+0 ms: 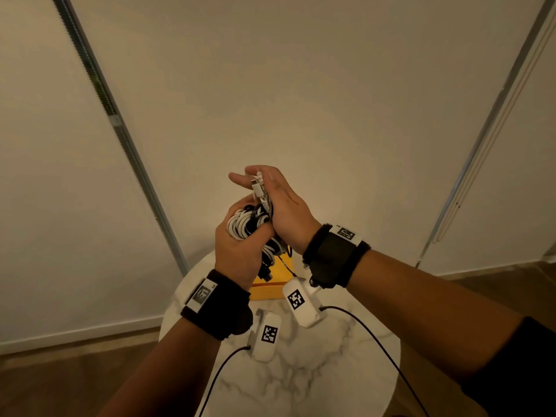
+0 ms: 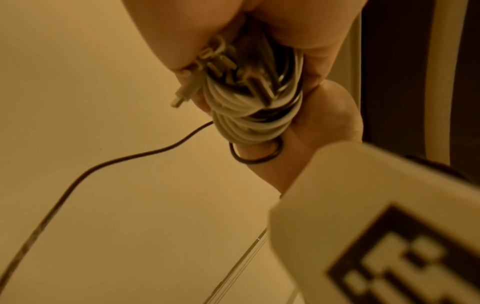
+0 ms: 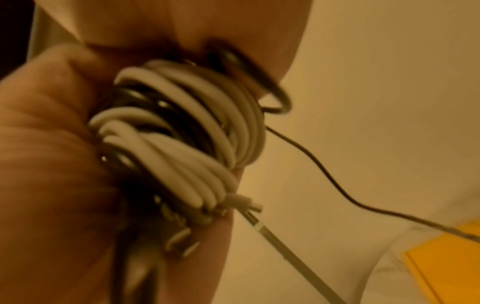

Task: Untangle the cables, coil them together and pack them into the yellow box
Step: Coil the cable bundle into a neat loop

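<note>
A coil of white and black cables (image 1: 246, 225) is held up in the air over the table, between both hands. My left hand (image 1: 240, 245) grips the coil from below, fingers curled round it. My right hand (image 1: 276, 197) closes on its upper side, with the white plug ends (image 1: 258, 186) sticking out between thumb and fingers. Both wrist views show the coil close up (image 2: 254, 115) (image 3: 182, 131). A thin black strand (image 3: 337, 185) trails from it down towards the yellow box (image 1: 267, 285) (image 3: 441, 259), which stands on the table, partly hidden behind my hands.
A round white marble table (image 1: 316, 380) lies below my arms. White marker units (image 1: 267, 335) (image 1: 301, 302) hang from my wrists with black leads. Beyond are a pale wall, metal rails (image 1: 120, 136) and a wooden floor (image 1: 75, 380).
</note>
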Tool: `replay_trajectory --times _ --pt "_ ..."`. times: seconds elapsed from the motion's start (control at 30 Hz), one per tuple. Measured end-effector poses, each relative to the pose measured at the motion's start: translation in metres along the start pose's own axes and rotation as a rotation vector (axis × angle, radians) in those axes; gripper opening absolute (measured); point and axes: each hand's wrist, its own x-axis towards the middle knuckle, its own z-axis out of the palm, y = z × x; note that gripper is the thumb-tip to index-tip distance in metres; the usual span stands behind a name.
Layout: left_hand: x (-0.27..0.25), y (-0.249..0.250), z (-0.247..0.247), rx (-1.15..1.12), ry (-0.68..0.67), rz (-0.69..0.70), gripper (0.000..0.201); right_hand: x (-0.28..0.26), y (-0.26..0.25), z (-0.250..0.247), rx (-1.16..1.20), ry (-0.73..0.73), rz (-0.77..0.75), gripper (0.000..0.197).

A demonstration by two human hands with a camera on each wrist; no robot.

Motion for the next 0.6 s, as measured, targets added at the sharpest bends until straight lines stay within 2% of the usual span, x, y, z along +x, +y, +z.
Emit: replay_trajectory --times 0.07,0.17,0.33,0.43,0.53,0.6 --pt "0.001 0.001 -0.001 -0.022 -0.035 -0.011 0.059 0.001 0.002 -0.001 -0.157 0.076 -0.042 0.051" --pt "0.002 0.001 -0.003 -0.007 -0.063 0.002 0.023 0.006 0.008 -0.004 -0.464 0.166 -0.032 0.056" --pt "0.003 -0.002 -0.008 -0.017 -0.05 -0.074 0.022 0.004 0.017 -0.002 -0.556 0.153 -0.024 0.047" --pt "-0.003 -0.006 -0.007 -0.038 0.006 -0.13 0.027 0.002 0.019 -0.005 -0.474 0.147 -0.008 0.043" --pt "-0.003 -0.005 -0.008 -0.055 0.087 -0.146 0.026 -0.004 0.024 -0.011 -0.24 0.019 -0.013 0.037" --pt "0.004 0.001 -0.015 -0.098 0.126 -0.135 0.024 -0.01 0.03 -0.016 -0.234 -0.048 -0.021 0.033"
